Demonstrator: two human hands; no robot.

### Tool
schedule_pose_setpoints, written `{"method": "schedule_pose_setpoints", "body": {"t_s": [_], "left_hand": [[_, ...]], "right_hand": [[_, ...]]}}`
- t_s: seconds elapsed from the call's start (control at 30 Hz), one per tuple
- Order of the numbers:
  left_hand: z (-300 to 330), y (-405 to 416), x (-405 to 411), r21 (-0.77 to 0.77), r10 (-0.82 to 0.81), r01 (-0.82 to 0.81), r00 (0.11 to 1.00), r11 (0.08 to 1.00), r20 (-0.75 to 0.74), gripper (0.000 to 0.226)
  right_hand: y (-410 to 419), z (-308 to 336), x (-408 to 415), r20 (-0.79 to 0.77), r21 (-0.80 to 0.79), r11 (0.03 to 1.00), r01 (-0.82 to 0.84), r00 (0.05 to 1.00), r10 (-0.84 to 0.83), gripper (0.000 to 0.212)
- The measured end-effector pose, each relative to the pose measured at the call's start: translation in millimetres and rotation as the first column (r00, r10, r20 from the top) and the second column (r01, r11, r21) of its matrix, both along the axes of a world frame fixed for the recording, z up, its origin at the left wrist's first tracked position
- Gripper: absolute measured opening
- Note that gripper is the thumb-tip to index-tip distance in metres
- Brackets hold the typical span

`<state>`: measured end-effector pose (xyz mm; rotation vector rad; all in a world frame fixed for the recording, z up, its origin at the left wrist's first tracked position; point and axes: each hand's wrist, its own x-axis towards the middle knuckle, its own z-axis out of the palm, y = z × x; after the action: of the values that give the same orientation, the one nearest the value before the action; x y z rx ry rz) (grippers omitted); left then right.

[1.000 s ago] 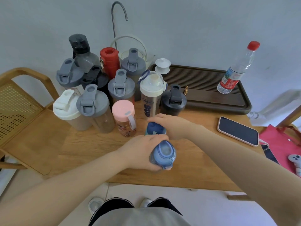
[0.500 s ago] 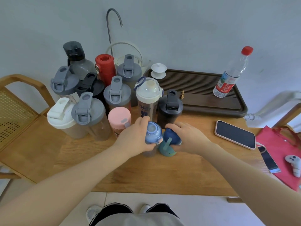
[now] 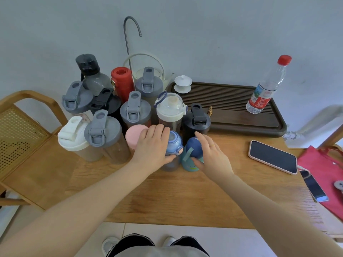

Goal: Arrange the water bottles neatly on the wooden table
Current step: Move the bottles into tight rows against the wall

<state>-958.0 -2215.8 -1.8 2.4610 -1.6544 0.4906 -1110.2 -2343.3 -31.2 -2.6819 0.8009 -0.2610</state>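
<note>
A cluster of shaker bottles with grey, black, white and pink lids stands at the back left of the wooden table (image 3: pixel 185 197). In front of it stand two small bottles side by side, both upright on the table. My left hand (image 3: pixel 154 149) wraps the bottle with the light blue lid (image 3: pixel 174 142), fingers over its far side and thumb in front. My right hand (image 3: pixel 211 156) cups the teal bottle with the dark blue lid (image 3: pixel 192 147) from the right, fingers loosely stretched. A clear bottle with a red cap (image 3: pixel 265 88) stands on the dark tray (image 3: pixel 232 115).
A phone (image 3: pixel 272 156) lies on the table at the right, beside a red bag (image 3: pixel 323 164) with a second phone (image 3: pixel 313 188). A white lidded cup (image 3: pixel 182 83) sits on the tray's left end. A wooden chair (image 3: pixel 24 130) stands at the left.
My left hand carried the light blue bottle from the table's front up to the cluster and set it upright beside the teal bottle. Both hands' fingers have loosened since half a second ago.
</note>
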Motion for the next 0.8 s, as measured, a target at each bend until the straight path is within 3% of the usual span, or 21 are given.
{"method": "schedule_pose_setpoints", "body": {"t_s": [0.13, 0.27, 0.47, 0.8], "left_hand": [[-10.1, 20.0, 6.8, 0.068, 0.011, -0.012, 1.000, 0.998, 0.022, 0.109], [-17.8, 28.9, 10.5, 0.085, -0.060, 0.055, 0.996, 0.995, 0.062, 0.106], [-21.2, 13.9, 12.0, 0.095, -0.128, 0.116, 0.982, 0.989, 0.141, 0.102], [-22.5, 15.1, 17.6, 0.048, -0.093, 0.087, 0.988, 0.995, 0.124, 0.092]], "right_hand": [[8.9, -15.5, -10.8, 0.088, 0.261, 0.945, 0.199, 0.970, -0.228, 0.108], [23.5, -38.0, -0.9, 0.039, 0.525, 0.797, 0.299, 0.927, -0.373, 0.119], [25.4, -47.7, 14.4, 0.070, 0.496, 0.779, 0.383, 0.877, -0.475, 0.097], [31.7, -34.6, 6.8, 0.045, 0.512, 0.787, 0.344, 0.905, -0.424, 0.104]]}}
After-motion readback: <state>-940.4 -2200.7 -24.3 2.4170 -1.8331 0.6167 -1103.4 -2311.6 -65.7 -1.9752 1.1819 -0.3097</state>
